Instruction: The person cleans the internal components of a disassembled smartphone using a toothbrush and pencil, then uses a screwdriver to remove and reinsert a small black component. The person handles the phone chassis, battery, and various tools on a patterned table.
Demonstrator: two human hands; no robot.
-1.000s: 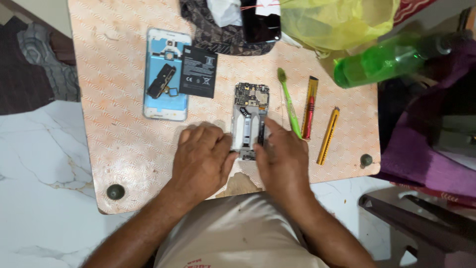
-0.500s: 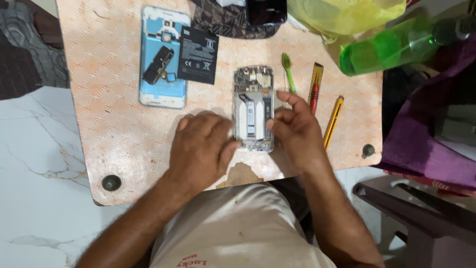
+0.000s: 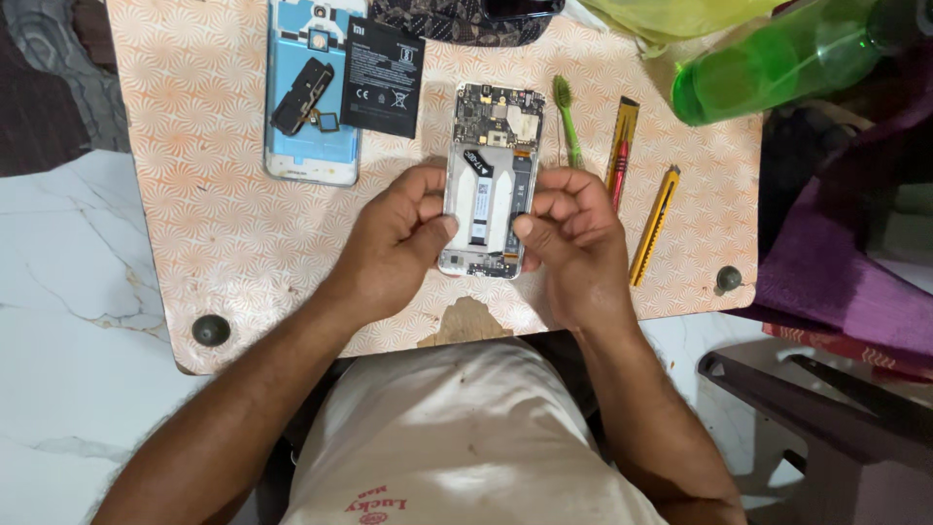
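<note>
On patterned table (image 3: 243,224), hands (image 3: 398,243) gripping opened phone (image 3: 489,180), black battery (image 3: 382,76) nearby

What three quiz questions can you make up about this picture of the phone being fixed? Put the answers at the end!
1. True or false: both hands hold the opened phone.
2. Which thing lies nearest the right hand?
A. the black battery
B. the green toothbrush
C. the green bottle
3. Fill in: the black battery lies partly on the blue back ______.

Key
1. True: the left hand pinches the phone's left edge and the right hand its right edge.
2. B: the toothbrush lies just beyond the right hand's fingers.
3. Cover: it lies at the table's far left.
</note>
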